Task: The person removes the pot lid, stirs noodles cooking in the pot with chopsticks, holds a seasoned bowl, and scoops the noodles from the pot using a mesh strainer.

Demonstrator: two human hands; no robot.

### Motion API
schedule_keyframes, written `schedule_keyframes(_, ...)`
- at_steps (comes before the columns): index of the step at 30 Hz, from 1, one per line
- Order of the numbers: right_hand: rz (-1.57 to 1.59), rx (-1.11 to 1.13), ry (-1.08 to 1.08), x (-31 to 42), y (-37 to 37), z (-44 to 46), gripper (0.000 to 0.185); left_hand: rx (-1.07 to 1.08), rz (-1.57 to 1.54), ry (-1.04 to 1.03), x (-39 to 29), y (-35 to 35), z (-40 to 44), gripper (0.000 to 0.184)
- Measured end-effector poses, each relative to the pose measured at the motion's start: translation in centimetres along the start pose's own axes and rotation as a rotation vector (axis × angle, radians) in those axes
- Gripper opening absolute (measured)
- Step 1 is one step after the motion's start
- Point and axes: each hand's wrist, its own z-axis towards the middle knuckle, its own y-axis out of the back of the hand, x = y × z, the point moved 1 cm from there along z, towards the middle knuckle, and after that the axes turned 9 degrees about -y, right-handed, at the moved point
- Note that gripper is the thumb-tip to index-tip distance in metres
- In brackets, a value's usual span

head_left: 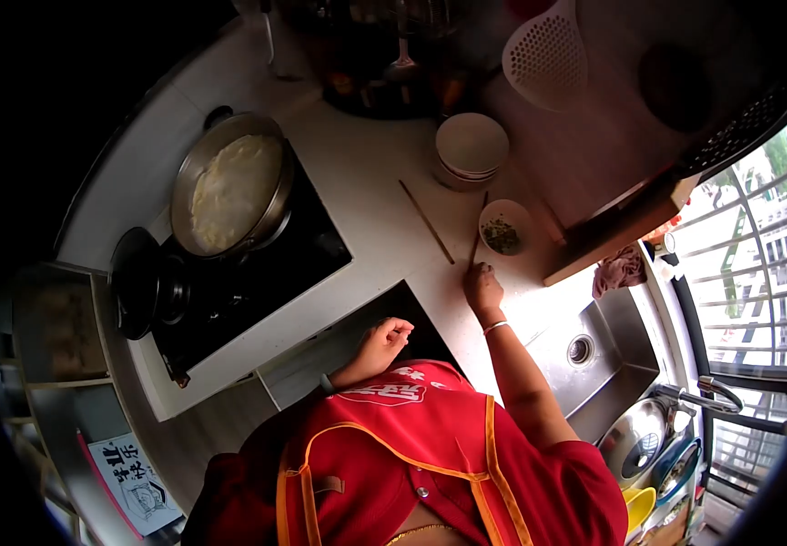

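Note:
My right hand [482, 288] is over the counter, its fingertips closed on the lower end of a chopstick [475, 247]. That chopstick runs up along the left side of a small white bowl [518, 212], which holds chopped green bits. A second chopstick [427, 221] lies on the counter to the left, apart from my hand. Close in front of my red apron [430, 400], my left hand [384, 344] hovers with loosely bent fingers and nothing visible in it.
A pan [271, 206] of pale, steaming food sits on the black stove [311, 246]. Beside it is a dark pot or lid [137, 284]. Stacked white bowls [472, 144] stand behind the chopsticks. To the right are a wooden board edge [616, 229], a steel sink [614, 378] and a cloth [619, 271].

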Motion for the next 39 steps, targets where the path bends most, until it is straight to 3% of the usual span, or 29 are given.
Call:
schedule_keyframes(4, -0.079, 0.058, 0.004, -1.1, 1.7, -1.8, 0.027, -0.08, -0.031, 0.074, 1.3, 2.7, -2.5, 0.015)
schedule_keyframes(8, 0.173, -0.013, 0.286, -2.8, 1.2, -3.4, 0.017, -0.192, -0.019, 0.13, 2.0, 5.9, -4.3, 0.016)
schedule_keyframes(13, -0.032, -0.114, 0.435, 4.2, -0.3, 1.1, 0.014, -0.255, -0.156, -0.108, 4.7, 7.7, -5.5, 0.011)
schedule_keyframes(14, -0.08, -0.123, 0.443, 5.5, -0.6, 1.7, 0.016, -0.275, -0.132, -0.084, 4.1, 8.2, -5.4, 0.013)
schedule_keyframes(15, -0.299, -0.069, 0.312, 6.6, -1.5, 2.3, 0.023, -0.233, -0.081, -0.031, 3.5, 8.7, -5.6, 0.015)
schedule_keyframes(16, -0.299, -0.067, 0.38, 8.3, -2.6, 3.1, 0.023, -0.219, -0.031, 0.021, 2.5, 9.8, -5.8, 0.018)
schedule_keyframes(18, -0.413, -0.05, 0.291, 7.3, -4.3, 4.1, 0.029, -0.316, -0.02, -0.044, 3.5, 10.2, -6.4, 0.016)
schedule_keyframes(22, -0.481, -0.006, 0.338, 7.1, -3.6, 3.9, 0.024, -0.329, 0.004, 0.01, 4.0, 12.1, -7.8, 0.017)
schedule_keyframes(24, 0.224, 0.436, 0.198, 5.8, -3.5, 4.0, 0.021, -0.349, 0.001, 0.021, 4.4, 12.9, -8.6, 0.017)
schedule_keyframes(25, 0.336, 0.508, 0.153, 7.2, -2.5, 2.3, 0.017, -0.375, -0.003, 0.019, 4.7, 13.4, -9.0, 0.017)
schedule_keyframes(27, 0.589, 0.49, 0.251, 8.5, -1.7, 0.5, 0.016, -0.429, -0.016, 0.029, 5.1, 13.7, -9.6, 0.016)
schedule_keyframes(30, 0.811, 0.543, 0.362, 16.8, 4.8, -4.6, 0.015, -0.493, -0.091, 0.006, 3.7, 14.3, -10.5, 0.015)
schedule_keyframes(31, 0.742, 0.53, 0.582, 19.8, 6.5, -5.4, 0.016, -0.509, -0.106, -0.026, 5.7, 14.0, -10.5, 0.016)
schedule_keyframes(32, 0.713, 0.569, 0.492, 22.8, 7.6, -5.5, 0.015, -0.497, 0.058, -0.023, 5.1, 14.3, -10.5, 0.016)
schedule_keyframes(33, 0.689, 0.653, 0.559, 25.0, 7.8, -4.8, 0.016, -0.55, 0.098, -0.051, 4.6, 14.4, -10.6, 0.016)
schedule_keyframes(36, 0.182, 0.568, 0.917, 32.5, 8.2, -4.9, 0.014, -0.598, 0.07, 0.005, 3.3, 13.3, -10.7, 0.018)
schedule_keyframes(37, 0.186, 0.585, 0.938, 34.7, 8.0, -5.3, 0.014, -0.623, 0.081, 0.012, 3.0, 13.0, -10.8, 0.018)
schedule_keyframes(39, -0.099, 0.338, 1.472, 38.6, 7.2, -6.6, 0.014, -0.499, -0.076, 0.103, 2.8, 13.3, -11.1, 0.021)
